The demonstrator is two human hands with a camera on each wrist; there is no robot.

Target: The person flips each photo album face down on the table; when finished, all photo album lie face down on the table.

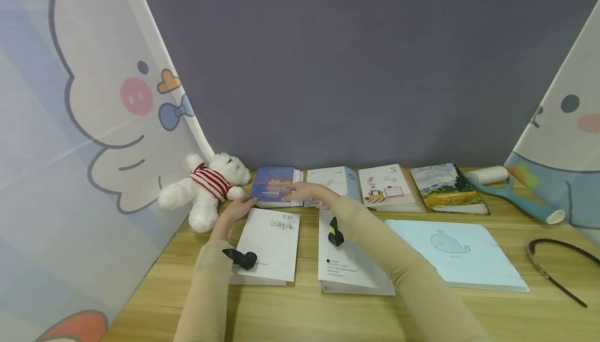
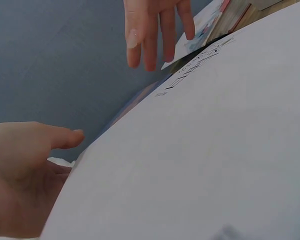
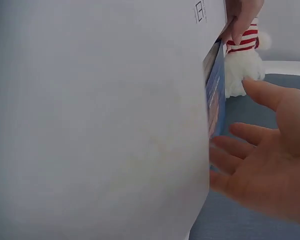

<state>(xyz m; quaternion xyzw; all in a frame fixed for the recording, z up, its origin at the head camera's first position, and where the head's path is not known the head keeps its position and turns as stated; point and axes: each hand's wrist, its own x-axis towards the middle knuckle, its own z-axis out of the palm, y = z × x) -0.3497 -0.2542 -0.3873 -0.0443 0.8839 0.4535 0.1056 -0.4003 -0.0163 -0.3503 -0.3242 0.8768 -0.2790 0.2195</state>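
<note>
A blue-covered book [image 1: 274, 183] lies in the back row, with a white book [image 1: 269, 243] with handwritten-style characters in front of it. My left hand [image 1: 236, 212] is at the blue book's near left corner, beside the white book's top edge; in the left wrist view its thumb is straight and its other fingers are partly hidden behind the white cover [image 2: 190, 150]. Over the blue book's right side reaches my right hand [image 1: 311, 192], fingers extended and spread. In the right wrist view, no object shows between those fingers [image 3: 240, 150].
A white plush bear [image 1: 211, 186] in a striped shirt sits left. Rightward along the back are a white-and-blue book [image 1: 328, 178], a room-picture book [image 1: 389, 188] and a landscape-cover book [image 1: 450, 188]. Nearer lie another white book [image 1: 347, 264], a whale-cover book [image 1: 457, 253], a lint roller [image 1: 520, 196] and a headband [image 1: 539, 264].
</note>
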